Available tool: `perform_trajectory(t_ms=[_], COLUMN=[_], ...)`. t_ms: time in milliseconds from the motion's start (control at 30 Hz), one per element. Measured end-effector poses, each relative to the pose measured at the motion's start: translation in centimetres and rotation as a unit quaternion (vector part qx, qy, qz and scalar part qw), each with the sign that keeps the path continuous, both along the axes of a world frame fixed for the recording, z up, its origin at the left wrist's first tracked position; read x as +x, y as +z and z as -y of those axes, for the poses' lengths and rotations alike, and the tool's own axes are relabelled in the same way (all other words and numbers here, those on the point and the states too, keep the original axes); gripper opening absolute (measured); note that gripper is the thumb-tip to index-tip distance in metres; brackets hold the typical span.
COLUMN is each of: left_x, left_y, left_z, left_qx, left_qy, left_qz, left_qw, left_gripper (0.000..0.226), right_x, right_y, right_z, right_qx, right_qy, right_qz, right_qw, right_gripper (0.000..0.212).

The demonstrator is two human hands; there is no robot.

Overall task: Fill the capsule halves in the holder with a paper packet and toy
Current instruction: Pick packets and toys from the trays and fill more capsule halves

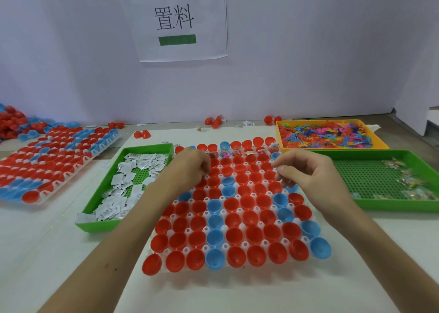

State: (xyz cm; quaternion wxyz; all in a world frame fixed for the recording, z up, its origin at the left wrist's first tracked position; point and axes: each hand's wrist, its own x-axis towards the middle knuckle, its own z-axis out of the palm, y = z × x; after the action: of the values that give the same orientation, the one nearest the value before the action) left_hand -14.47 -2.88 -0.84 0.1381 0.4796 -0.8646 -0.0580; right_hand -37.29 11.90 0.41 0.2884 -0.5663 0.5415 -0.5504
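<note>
A white holder (190, 230) in the middle of the table carries rows of red and blue capsule halves (234, 235). A few halves in its far rows hold wrapped toys (225, 154). My left hand (190, 168) hovers over the holder's far left part, fingers curled downward; its back faces me and hides whatever is inside. My right hand (306, 172) hangs over the far right part, fingers curled, thumb against the index finger, with nothing visible between them. Paper packets (123, 187) lie in a green tray (99, 225) to the left.
A green tray (370, 182) on the right holds wrapped toys (413, 189). Behind it a yellow tray (285, 146) is full of coloured plastic figures. A second filled holder (78, 168) lies at far left beside a pile of loose halves (14, 122). Stray red halves (213, 122) sit along the wall.
</note>
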Motion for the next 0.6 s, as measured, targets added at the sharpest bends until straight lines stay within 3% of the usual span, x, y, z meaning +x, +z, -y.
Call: perform_trajectory(t_ms=[300, 500, 600], left_x=[1.2, 2.8, 4.6], left_y=[0.2, 0.4, 0.4], left_z=[0.5, 0.6, 0.7], left_qx=[-0.039, -0.053, -0.096], left_qy=[-0.028, -0.012, 0.052], left_qz=[-0.013, -0.126, -0.200], left_qw=[0.999, 0.991, 0.974], left_gripper=[0.018, 0.021, 0.023], right_x=[-0.5, -0.5, -0.7], right_y=[0.2, 0.0, -0.1], right_z=[0.1, 0.3, 0.4], right_qx=[-0.012, -0.017, -0.019], right_qy=[-0.008, -0.007, -0.016], right_qz=[-0.002, -0.004, -0.008], right_qw=[1.000, 1.000, 1.000], right_gripper=[0.030, 0.029, 0.028])
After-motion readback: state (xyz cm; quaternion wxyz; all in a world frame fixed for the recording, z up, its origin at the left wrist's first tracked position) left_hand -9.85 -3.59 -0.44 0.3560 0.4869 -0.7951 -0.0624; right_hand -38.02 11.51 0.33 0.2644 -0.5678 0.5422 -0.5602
